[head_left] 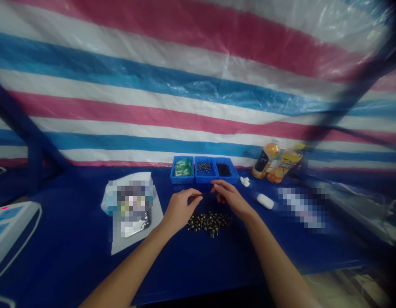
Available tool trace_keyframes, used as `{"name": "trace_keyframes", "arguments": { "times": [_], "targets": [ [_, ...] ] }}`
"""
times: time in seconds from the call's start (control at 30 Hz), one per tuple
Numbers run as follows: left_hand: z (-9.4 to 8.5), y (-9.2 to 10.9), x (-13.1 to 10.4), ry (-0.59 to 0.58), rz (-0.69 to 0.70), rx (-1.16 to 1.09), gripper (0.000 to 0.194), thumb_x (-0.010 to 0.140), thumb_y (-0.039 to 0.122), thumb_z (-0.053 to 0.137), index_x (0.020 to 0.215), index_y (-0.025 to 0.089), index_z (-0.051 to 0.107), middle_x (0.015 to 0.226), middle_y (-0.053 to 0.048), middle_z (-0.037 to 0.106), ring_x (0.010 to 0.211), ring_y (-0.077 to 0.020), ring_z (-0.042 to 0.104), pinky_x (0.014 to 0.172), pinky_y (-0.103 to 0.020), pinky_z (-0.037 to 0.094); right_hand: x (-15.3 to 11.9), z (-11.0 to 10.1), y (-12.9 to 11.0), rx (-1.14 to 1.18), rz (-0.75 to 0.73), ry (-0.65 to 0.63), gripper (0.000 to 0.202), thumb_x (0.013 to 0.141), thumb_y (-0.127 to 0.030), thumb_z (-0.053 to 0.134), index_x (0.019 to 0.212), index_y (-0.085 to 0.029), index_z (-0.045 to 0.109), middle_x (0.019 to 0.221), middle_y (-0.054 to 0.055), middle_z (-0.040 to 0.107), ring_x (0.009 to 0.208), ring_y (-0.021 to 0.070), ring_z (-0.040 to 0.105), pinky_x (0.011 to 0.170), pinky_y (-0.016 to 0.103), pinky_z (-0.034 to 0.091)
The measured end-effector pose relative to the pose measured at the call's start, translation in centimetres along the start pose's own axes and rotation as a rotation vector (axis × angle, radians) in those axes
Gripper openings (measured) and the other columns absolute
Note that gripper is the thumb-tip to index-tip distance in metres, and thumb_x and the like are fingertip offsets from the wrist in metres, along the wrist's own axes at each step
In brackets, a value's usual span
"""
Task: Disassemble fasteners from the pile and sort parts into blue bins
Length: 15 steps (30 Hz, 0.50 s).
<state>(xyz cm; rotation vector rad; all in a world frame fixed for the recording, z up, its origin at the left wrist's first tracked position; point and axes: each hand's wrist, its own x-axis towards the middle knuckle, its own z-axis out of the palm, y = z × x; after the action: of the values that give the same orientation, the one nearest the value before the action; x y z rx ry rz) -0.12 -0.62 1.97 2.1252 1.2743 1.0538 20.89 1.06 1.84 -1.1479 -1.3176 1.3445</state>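
Note:
My left hand (pixel 184 206) hovers at the left edge of a pile of small brass-and-dark metal pieces (pixel 210 222), which look like screws or bolts. Its thumb and fingertips meet in a pinch, and what lies between them is too small to make out. Across from it, my right hand (pixel 229 196) hangs above the table with the index finger stretched and the other fingers loosely bent. Nothing shows in it. Just beyond the hands stand three blue bins: one with green-and-white packets (pixel 183 167), a middle one with small metal parts (pixel 203 167), and one with tiny black pieces (pixel 223 170).
On the left lie a white sheet with a plastic bag (pixel 129 192) and a power strip (pixel 11 226). To the right are crumpled tissue (pixel 245 182), a white rounded case (pixel 265 201) and two drink bottles (pixel 266 160). A striped plastic sheet (pixel 185 98) hangs behind the blue table (pixel 198 269).

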Motion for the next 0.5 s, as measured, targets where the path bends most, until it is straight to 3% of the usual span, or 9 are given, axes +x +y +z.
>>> {"name": "trace_keyframes", "arguments": {
  "times": [0.17, 0.5],
  "targets": [
    [-0.07, 0.2, -0.06, -0.008, 0.034, -0.006, 0.014, 0.089, 0.029, 0.058, 0.097, 0.025, 0.069, 0.087, 0.001, 0.071, 0.08, -0.0169, 0.064, 0.076, -0.03, 0.047, -0.42, 0.9, 0.01, -0.219, -0.123, -0.203, 0.031, 0.085, -0.049, 0.058, 0.085, -0.019, 0.066, 0.075, 0.0, 0.061, 0.058, 0.0101, 0.049, 0.056, 0.025, 0.035],
    [-0.11, 0.63, -0.22, -0.051, 0.063, 0.001, 0.015, 0.09, 0.03, 0.056, 0.099, 0.025, 0.067, 0.088, 0.0, 0.069, 0.081, -0.0168, 0.063, 0.078, -0.031, 0.046, -0.63, 1.26, -0.09, -0.243, -0.149, -0.23, 0.031, 0.087, -0.048, 0.057, 0.079, -0.018, 0.061, 0.07, -0.001, 0.055, 0.059, 0.0107, 0.047, 0.057, 0.026, 0.035]
  ]
}}
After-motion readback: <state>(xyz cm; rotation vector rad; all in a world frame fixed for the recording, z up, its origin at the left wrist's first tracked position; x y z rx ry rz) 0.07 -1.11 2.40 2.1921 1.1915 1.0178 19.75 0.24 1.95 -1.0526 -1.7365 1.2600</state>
